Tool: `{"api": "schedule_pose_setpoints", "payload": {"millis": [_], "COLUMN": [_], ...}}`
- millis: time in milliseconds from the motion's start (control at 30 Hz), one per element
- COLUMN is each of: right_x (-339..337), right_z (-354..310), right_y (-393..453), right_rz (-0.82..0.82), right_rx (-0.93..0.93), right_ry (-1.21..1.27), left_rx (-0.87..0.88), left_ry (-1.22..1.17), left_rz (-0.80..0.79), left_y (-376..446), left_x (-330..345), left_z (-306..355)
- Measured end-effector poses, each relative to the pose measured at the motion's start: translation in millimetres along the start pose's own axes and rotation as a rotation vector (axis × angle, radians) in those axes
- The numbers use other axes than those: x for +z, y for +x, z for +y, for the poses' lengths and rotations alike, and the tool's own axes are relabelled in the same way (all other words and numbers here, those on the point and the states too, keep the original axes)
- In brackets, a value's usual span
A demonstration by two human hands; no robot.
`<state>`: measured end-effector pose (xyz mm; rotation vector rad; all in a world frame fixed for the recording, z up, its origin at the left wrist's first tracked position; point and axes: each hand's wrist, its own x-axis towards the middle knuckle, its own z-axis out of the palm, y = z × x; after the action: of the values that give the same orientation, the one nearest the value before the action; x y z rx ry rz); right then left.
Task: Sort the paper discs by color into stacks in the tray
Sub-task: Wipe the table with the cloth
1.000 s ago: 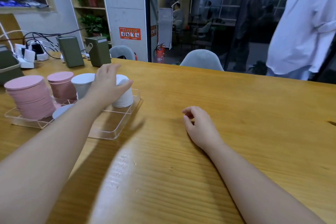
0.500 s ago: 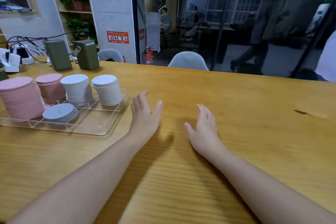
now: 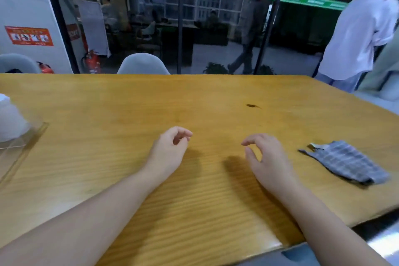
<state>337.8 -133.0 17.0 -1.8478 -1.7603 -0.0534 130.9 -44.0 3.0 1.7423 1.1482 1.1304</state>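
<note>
Both hands hover empty over the table (image 3: 129,101), left hand (image 3: 167,151) and right hand (image 3: 267,157) loosely curled. A white disc stack (image 3: 8,119) stands in the tray (image 3: 23,142), far left.

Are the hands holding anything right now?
No. The left hand and the right hand both hover over the wooden table with loosely curled fingers, holding nothing.

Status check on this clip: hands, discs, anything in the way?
Left hand and right hand loosely curled, holding nothing. White disc stack in tray at far left edge. Plaid cloth lies right of hands.
</note>
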Motion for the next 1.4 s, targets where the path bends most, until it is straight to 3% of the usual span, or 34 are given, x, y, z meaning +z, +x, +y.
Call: {"api": "schedule_pose_setpoints", "payload": {"millis": [167,300,367,500,633,867,1233,1400], "right_x": [-34.5,-62.5,-72.2,-77.6,-76.2,-69.4,-66.3,-47.2], "right_z": [88.5,130.8,145.6,167.7,174.9,151.3,239.7,224.6], "right_y": [-22.3,-44.8,-51.1,-49.4,-38.5,-45.4,57.0,91.8], "right_rz": [0.159,0.256,0.206,-0.072,-0.278,-0.425,-0.369,-0.404], "right_rx": [0.302,0.459,0.529,0.702,0.710,0.517,0.739,0.672], "right_ry": [-0.272,-0.291,-0.349,-0.355,-0.410,-0.394,-0.347,-0.318], "left_rx": [0.051,0.107,0.124,0.161,0.203,0.156,0.179,0.172], "left_ry": [-0.008,0.018,0.041,0.059,0.060,0.053,0.005,-0.006], "left_rz": [-0.134,-0.219,-0.269,-0.326,-0.304,-0.171,-0.177,-0.185], "left_y": [3.7,7.9,10.6,20.4,37.6,74.8,74.8,77.5], "left_x": [53.7,89.8,104.1,124.5,132.8,125.6,120.7,121.7], "left_z": [19.2,31.5,36.3,39.2,37.0,23.4,10.0,8.5]}}
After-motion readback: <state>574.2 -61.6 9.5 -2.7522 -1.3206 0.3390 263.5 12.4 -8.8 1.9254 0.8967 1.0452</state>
